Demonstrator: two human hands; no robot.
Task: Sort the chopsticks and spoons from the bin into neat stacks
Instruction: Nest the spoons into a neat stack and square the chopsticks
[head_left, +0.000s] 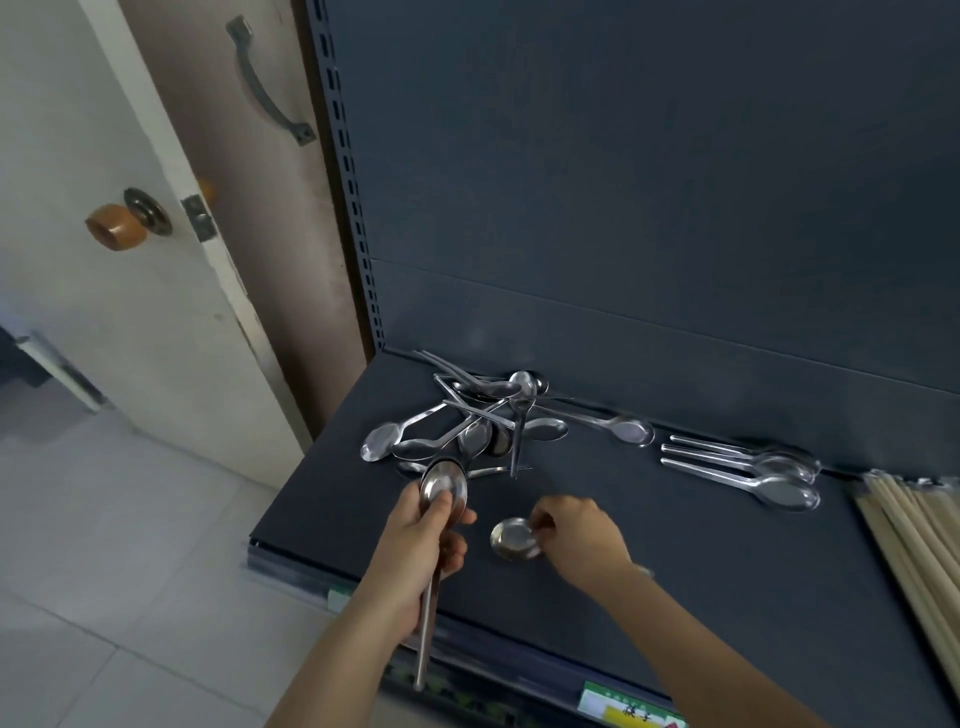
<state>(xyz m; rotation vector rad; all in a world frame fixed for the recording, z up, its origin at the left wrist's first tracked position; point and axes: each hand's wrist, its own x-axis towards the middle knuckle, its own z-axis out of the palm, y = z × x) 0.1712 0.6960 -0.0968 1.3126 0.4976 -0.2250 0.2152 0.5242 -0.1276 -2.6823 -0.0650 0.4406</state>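
A dark shelf (675, 571) carries everything; a pale door (130, 312) stands to its left. No bin shows in view.

At the far right edge of the shelf lie the chopsticks (914, 545), side by side in a tidy bundle. Toward the back left is a loose pile (467, 426) of steel spoons, crossed over one another at all angles. Between pile and chopsticks a short row (753, 467) of spoons lies with the bowls to the right and the handles roughly parallel, well apart from the pile.

The left hand (415, 551) grips a small stack (443, 488) of nested spoons by the handles, thumb pressed on the top bowl, fingers (457, 551) curled round; the handles run down past the shelf's front edge. The right hand (576, 535) is beside it, its fingers (540, 519) pinching one spoon (514, 538) at the neck, bowl to the left, low over the shelf; whether it touches the shelf I cannot tell.

The step in hand looks like gathering spoons: the chopsticks seem done and the pile is only partly cleared. The next move probably calls for turning the single spoon so that its bowl and handle line up with the stack, then nesting it on top without letting the held ones slide.
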